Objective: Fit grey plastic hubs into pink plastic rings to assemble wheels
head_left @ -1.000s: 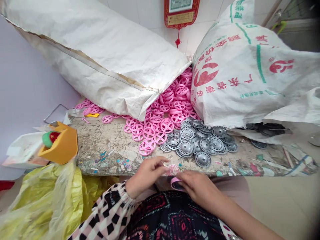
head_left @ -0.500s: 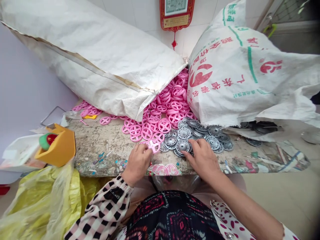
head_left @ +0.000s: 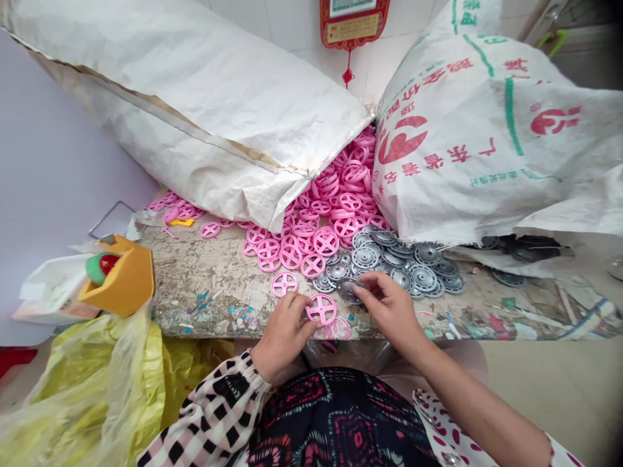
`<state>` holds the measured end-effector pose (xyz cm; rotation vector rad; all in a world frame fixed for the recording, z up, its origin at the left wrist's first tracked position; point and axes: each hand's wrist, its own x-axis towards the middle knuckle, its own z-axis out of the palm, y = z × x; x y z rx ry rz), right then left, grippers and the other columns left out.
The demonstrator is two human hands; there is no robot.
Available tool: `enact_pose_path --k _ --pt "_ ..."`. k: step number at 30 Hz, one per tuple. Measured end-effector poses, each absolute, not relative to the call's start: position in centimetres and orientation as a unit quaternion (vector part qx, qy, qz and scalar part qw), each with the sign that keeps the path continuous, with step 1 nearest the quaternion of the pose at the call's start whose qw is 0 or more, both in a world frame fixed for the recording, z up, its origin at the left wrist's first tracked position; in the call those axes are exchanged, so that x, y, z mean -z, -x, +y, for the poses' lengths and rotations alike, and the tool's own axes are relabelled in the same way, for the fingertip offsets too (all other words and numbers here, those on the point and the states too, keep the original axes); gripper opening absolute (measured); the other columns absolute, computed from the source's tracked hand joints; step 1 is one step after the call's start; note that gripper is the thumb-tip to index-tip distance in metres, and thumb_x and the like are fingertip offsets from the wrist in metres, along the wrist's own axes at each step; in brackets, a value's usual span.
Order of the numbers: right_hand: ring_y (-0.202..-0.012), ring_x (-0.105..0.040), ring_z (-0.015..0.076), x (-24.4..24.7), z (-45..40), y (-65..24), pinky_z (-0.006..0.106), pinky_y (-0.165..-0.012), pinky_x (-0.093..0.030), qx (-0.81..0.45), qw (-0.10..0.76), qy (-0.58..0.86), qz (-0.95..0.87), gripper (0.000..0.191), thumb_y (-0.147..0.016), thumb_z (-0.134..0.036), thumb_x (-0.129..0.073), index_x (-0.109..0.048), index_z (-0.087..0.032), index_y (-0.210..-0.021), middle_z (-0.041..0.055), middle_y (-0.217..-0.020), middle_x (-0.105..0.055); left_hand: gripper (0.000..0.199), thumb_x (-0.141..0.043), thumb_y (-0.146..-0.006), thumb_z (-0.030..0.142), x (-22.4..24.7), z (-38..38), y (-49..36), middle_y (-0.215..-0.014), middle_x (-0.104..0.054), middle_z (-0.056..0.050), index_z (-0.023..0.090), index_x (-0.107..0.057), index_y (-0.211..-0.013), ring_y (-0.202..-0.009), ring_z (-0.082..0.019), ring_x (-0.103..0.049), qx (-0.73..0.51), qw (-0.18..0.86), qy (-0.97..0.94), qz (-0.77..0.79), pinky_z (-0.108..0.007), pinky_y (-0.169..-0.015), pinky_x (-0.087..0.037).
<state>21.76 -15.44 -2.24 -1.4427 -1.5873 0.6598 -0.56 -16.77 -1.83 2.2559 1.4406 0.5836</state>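
A worn bench (head_left: 214, 266) with a scuffed, flaking top, heaped with small parts.
Pink wheels (head_left: 326, 241) spill across the middle from the mouth of a plain white sack (head_left: 204, 110); grey discs (head_left: 403, 261) lie beside them, just in front of a printed sack (head_left: 448, 149). A yellow scrap (head_left: 182, 222) lies near more pink wheels toward the left, and coloured flecks (head_left: 202, 299) dot the front strip.

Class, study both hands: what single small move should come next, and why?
Probably bring the two parts together: the left hand holds a pink wheel and the right hand a grey disc, both round, close together but still apart.
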Motion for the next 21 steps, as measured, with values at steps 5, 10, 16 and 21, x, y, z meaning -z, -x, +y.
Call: enact_pose_path --k 5,10,16,21 --pt "-0.08 -0.058 0.0182 2.4 -16.0 -18.1 0.03 -0.074 -0.045 -0.288 0.351 0.554 -0.698 0.018 -0.088 -0.024 -0.052 -0.064 -0.018 -0.099 0.0046 -0.086 -0.063 0.034 -0.067 -0.076 0.024 3.1 -16.7 0.3 -0.096 -0.056 -0.005 0.02 -0.051 -0.105 -0.094 -0.024 -0.055 -0.219 0.217 -0.762 0.57 -0.039 -0.082 -0.046" --pt "-0.093 -0.055 0.0213 2.1 -16.2 -16.3 0.034 -0.083 -0.044 -0.241 0.236 0.561 -0.756 0.025 -0.089 -0.021 -0.05 -0.065 -0.019 -0.108 0.0093 -0.098 -0.058 0.039 -0.07 -0.071 0.023 3.4 -16.6 0.3 -0.096 -0.054 -0.006 0.017 -0.053 -0.105 -0.096 -0.025 -0.051 -0.195 0.218 -0.755 0.587 -0.04 -0.084 -0.043" --pt "-0.094 -0.054 0.0211 1.9 -16.3 -16.6 0.034 -0.085 -0.042 -0.307 0.273 0.542 -0.733 0.03 -0.082 -0.015 -0.058 -0.06 -0.017 -0.112 0.008 -0.101 -0.06 0.026 -0.065 -0.07 0.015 3.0 -16.9 -0.1 -0.087 -0.054 -0.001 0.019 -0.049 -0.091 -0.083 -0.02 -0.051 -0.257 0.327 -0.687 0.596 -0.033 -0.075 -0.04" --pt "-0.086 -0.056 0.0181 1.6 -16.4 -18.0 0.03 -0.077 -0.042 -0.384 0.315 0.495 -0.713 0.015 -0.082 -0.017 -0.058 -0.063 -0.019 -0.096 0.0033 -0.09 -0.06 0.013 -0.058 -0.08 0.021 2.1 -17.0 -0.1 -0.081 -0.057 0.0 0.018 -0.053 -0.092 -0.077 -0.015 -0.053 -0.324 0.511 -0.623 0.496 -0.028 -0.071 -0.041"
